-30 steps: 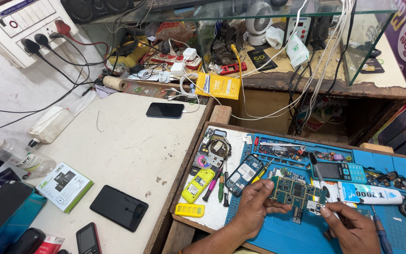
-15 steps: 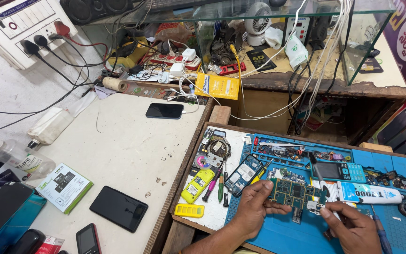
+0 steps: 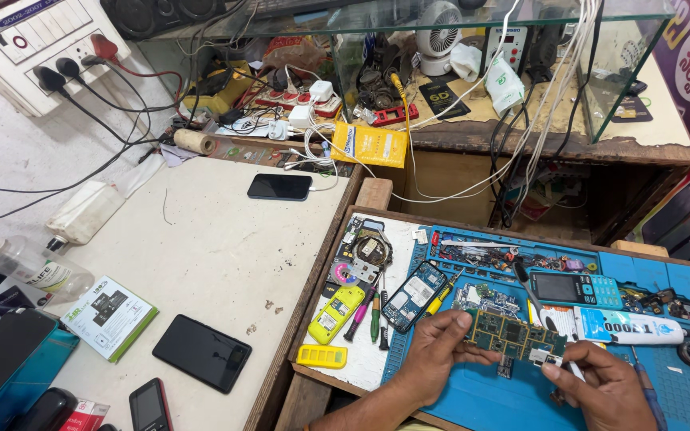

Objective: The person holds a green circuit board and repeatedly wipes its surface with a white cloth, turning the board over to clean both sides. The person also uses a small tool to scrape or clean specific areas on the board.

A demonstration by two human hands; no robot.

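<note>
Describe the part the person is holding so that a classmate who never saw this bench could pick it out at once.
Start at the blue work mat on the wooden tray. Above its near edge, the left hand and right hand hold a green circuit board between them. Unlike the keypad phone behind it, it is bare, without casing.

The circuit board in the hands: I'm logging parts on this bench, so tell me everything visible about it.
The circuit board is a bare, dark green, elongated phone board, studded with small metal shields and gold-coloured contacts. It lies roughly flat, component side up, just above the blue work mat. The left hand pinches its left end and the right hand grips its right end, where a small pale piece shows between the fingers. It sits in front of a teal keypad phone and a white glue tube.
</note>
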